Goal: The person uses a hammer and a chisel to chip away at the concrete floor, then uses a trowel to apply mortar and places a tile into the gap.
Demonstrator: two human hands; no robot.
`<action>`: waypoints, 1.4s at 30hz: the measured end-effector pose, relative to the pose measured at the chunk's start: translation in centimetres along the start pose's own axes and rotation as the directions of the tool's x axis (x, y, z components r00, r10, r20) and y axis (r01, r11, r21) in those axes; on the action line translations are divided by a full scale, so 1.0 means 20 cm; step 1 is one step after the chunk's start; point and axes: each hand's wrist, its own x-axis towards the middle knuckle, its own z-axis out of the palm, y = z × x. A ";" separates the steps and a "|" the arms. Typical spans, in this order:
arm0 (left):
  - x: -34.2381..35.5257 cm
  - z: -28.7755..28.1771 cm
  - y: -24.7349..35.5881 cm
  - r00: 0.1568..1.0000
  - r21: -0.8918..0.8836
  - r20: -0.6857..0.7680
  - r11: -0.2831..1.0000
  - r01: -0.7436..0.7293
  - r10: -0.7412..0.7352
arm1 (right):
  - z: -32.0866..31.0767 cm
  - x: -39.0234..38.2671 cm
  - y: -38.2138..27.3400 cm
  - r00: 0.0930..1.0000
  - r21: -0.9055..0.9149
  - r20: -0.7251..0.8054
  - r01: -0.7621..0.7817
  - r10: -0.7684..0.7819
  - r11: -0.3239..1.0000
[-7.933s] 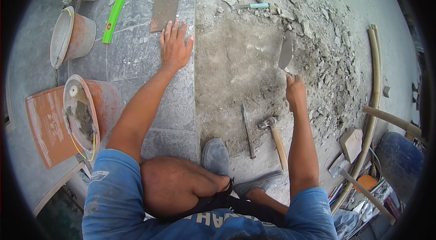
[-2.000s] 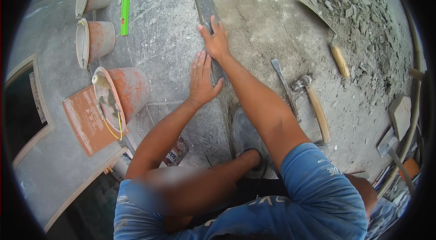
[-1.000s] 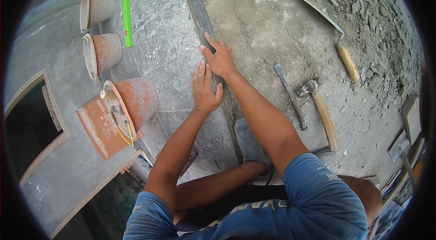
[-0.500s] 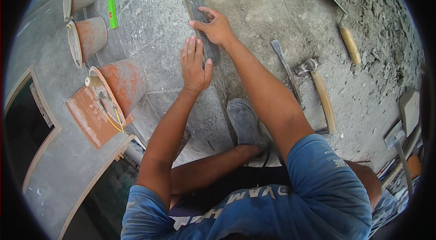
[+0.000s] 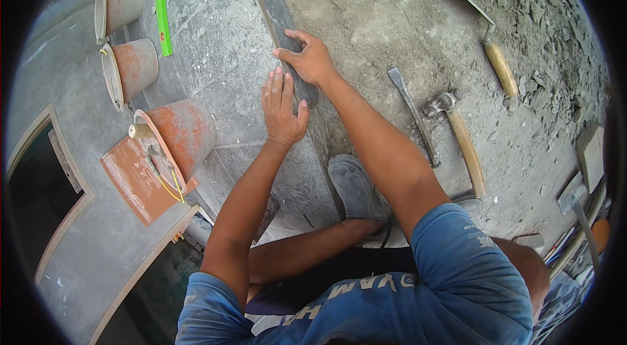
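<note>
A long, dark grey strip point(image 5: 268, 2), like a narrow tile or board, lies along the edge between grey floor tiles point(image 5: 215, 38) and bare rough ground. My right hand point(image 5: 309, 59) grips it, thumb on the tile-side edge and the other fingers across to the far side. Just nearer to me, my left hand point(image 5: 283, 110) lies flat on the tiles, fingers stretched together and tips close to the same edge. Whether those fingertips press on the strip cannot be made out. The strip's near end shows beside my left hand, partly behind my right wrist.
On the right lie a flat chisel point(image 5: 413, 113), a hammer point(image 5: 465, 142) and a trowel point(image 5: 499, 67), with rubble point(image 5: 542, 31) beyond. Stained buckets point(image 5: 186, 133) stand at left, near a green straightedge point(image 5: 162, 12) and a brown tile point(image 5: 144, 188). My shoe point(image 5: 353, 182) is close below my hands.
The whole scene sits a little lower in the picture, as my head view has shifted. Both hands keep nearly the same place against the strip.
</note>
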 end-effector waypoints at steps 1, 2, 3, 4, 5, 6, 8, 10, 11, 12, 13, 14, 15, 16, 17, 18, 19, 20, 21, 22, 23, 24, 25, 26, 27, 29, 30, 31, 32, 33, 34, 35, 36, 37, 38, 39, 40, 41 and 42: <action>0.00 0.00 0.00 1.000 -0.006 -0.013 1.000 -0.007 0.007 | 0.00 0.01 0.00 1.000 0.007 0.008 0.001 -0.001 1.000; 0.00 0.00 0.00 1.000 -0.011 -0.025 1.000 -0.015 0.014 | 0.00 0.01 0.00 1.000 0.015 0.016 0.002 -0.003 1.000; 0.00 0.00 0.00 1.000 -0.009 -0.023 1.000 -0.019 0.019 | 0.01 0.01 0.00 1.000 0.019 0.012 0.002 -0.003 1.000; 0.00 0.00 0.00 1.000 -0.008 -0.017 1.000 -0.014 0.014 | 0.01 0.01 0.02 0.999 0.060 0.025 -0.049 0.047 0.997; -0.01 0.00 0.01 1.000 -0.006 -0.011 1.000 -0.009 0.009 | 0.01 0.02 0.03 0.995 0.100 0.040 -0.100 0.096 0.990; 0.01 0.01 0.00 1.000 -0.009 -0.009 1.000 -0.013 0.013 | 0.01 0.04 0.04 0.995 0.102 0.035 -0.101 0.098 0.990; 0.01 0.01 0.01 1.000 -0.028 -0.018 0.999 -0.015 0.015 | 0.01 0.06 0.06 1.000 0.144 0.006 -0.027 0.026 0.989; 0.00 0.00 0.00 1.000 -0.027 -0.011 1.000 -0.016 0.016 | 0.02 0.05 0.08 0.999 0.130 0.011 -0.046 0.045 0.990; 0.00 0.00 -0.01 1.000 -0.021 -0.014 1.000 -0.017 0.017 | 0.02 0.06 0.07 0.998 0.114 0.018 -0.056 0.054 0.992; 0.00 0.00 -0.01 1.000 -0.023 -0.012 1.000 -0.018 0.018 | 0.02 0.06 0.07 0.998 0.114 0.016 -0.058 0.056 0.992; 0.00 0.00 -0.01 1.000 -0.021 -0.015 1.000 -0.015 0.015 | 0.02 0.06 0.07 0.999 0.112 0.018 -0.051 0.050 0.992; 0.00 0.00 -0.01 1.000 -0.018 -0.019 1.000 -0.013 0.012 | 0.02 0.07 0.07 0.999 0.109 0.019 -0.045 0.043 0.993; 0.00 0.00 0.00 1.000 -0.020 -0.020 1.000 -0.013 0.013 | 0.02 0.07 0.07 0.999 0.108 0.018 -0.044 0.043 0.993; 0.00 0.00 0.00 1.000 -0.019 -0.019 1.000 -0.011 0.010 | 0.02 0.07 0.07 0.999 0.110 0.018 -0.044 0.042 0.993; -0.01 0.00 -0.01 1.000 -0.019 -0.019 1.000 -0.009 0.009 | 0.02 0.07 0.07 0.999 0.112 0.019 -0.042 0.040 0.993; 0.00 0.01 0.00 1.000 -0.017 -0.023 1.000 -0.010 0.010 | 0.02 0.07 0.07 0.999 0.112 0.019 -0.038 0.036 0.993; -0.01 0.01 0.00 1.000 -0.023 -0.020 1.000 -0.006 0.006 | 0.01 0.06 0.07 0.998 0.092 0.029 -0.054 0.052 0.994; -0.01 0.01 0.00 1.000 -0.028 -0.016 1.000 -0.003 0.002 | 0.01 0.06 0.07 0.997 0.073 0.037 -0.071 0.068 0.995; -0.01 0.01 -0.01 1.000 -0.026 -0.016 1.000 -0.008 0.007 | 0.00 0.06 0.06 0.997 0.076 0.034 -0.068 0.066 0.995; 0.00 0.01 -0.01 1.000 -0.028 -0.017 1.000 -0.001 0.000 | -0.01 0.06 0.05 0.997 0.044 0.051 -0.055 0.053 0.997; 0.00 0.01 0.00 1.000 -0.029 -0.017 1.000 0.005 -0.005 | -0.02 0.06 0.05 0.997 0.012 0.067 -0.042 0.041 0.999; 0.00 0.01 0.00 1.000 -0.031 -0.012 1.000 -0.004 0.003 | -0.03 0.05 0.05 0.997 0.017 0.059 -0.044 0.043 0.999; 0.00 0.00 0.00 1.000 -0.061 -0.027 0.998 0.009 -0.010 | -0.04 0.04 0.04 0.995 -0.014 0.089 -0.041 0.042 0.999; 0.00 -0.01 0.01 0.999 -0.092 -0.040 0.996 0.020 -0.024 | -0.05 0.04 0.03 0.992 -0.044 0.120 -0.037 0.042 0.998; 0.00 -0.01 0.01 0.999 -0.090 -0.037 0.996 0.014 -0.017 | -0.06 0.03 0.02 0.993 -0.038 0.115 -0.037 0.041 0.999; 0.00 -0.01 0.02 0.997 -0.138 -0.080 0.990 0.002 -0.013 | -0.06 0.03 0.02 0.992 -0.083 0.124 -0.003 0.013 0.997; 0.00 -0.01 0.02 0.997 -0.136 -0.078 0.991 -0.003 -0.008 | -0.06 0.02 0.03 0.993 -0.079 0.121 -0.003 0.012 0.997; 0.00 -0.01 0.01 0.997 -0.122 -0.071 0.992 -0.016 0.007 | -0.06 0.02 0.03 0.993 -0.116 0.114 0.006 0.007 0.993; 0.00 -0.01 0.01 0.998 -0.108 -0.065 0.994 -0.028 0.021 | -0.05 0.02 0.03 0.994 -0.153 0.108 0.014 0.002 0.988; 0.00 -0.01 0.01 0.998 -0.105 -0.066 0.994 -0.030 0.023 | -0.04 0.03 0.03 0.994 -0.150 0.108 0.017 -0.001 0.988; 0.00 0.00 0.01 0.998 -0.084 -0.056 0.996 -0.032 0.027 | -0.03 0.03 0.04 0.996 -0.158 0.082 0.033 -0.020 0.987; 0.00 0.00 0.02 0.998 -0.064 -0.047 0.997 -0.034 0.031 | -0.02 0.03 0.05 0.998 -0.167 0.056 0.048 -0.039 0.985; 0.00 0.01 0.02 0.998 -0.064 -0.050 0.997 -0.036 0.033 | -0.03 0.04 0.06 0.998 -0.168 0.055 0.051 -0.042 0.984; 0.00 0.01 0.02 0.998 -0.080 -0.060 0.996 -0.036 0.031 | -0.03 0.05 0.04 0.998 0.015 0.063 -0.002 0.001 1.000; 0.01 0.01 0.02 0.997 -0.097 -0.070 0.995 -0.035 0.029 | -0.03 0.06 0.03 0.996 0.196 0.079 -0.058 0.043 0.979; 0.01 0.02 0.02 0.997 -0.095 -0.076 0.995 -0.035 0.028 | -0.05 0.06 0.03 0.996 0.194 0.082 -0.053 0.038 0.980; 0.00 0.01 0.01 0.996 -0.109 -0.084 0.994 -0.027 0.018 | -0.07 0.03 -0.02 0.997 0.312 0.055 -0.071 0.057 0.947; -0.01 0.00 0.01 0.996 -0.129 -0.093 0.991 -0.021 0.009 | -0.11 0.00 -0.07 0.996 0.422 0.028 -0.086 0.082 0.902; -0.01 0.00 0.00 0.995 -0.125 -0.102 0.992 -0.013 0.000 | -0.17 -0.03 -0.13 0.995 0.455 0.048 -0.095 0.082 0.886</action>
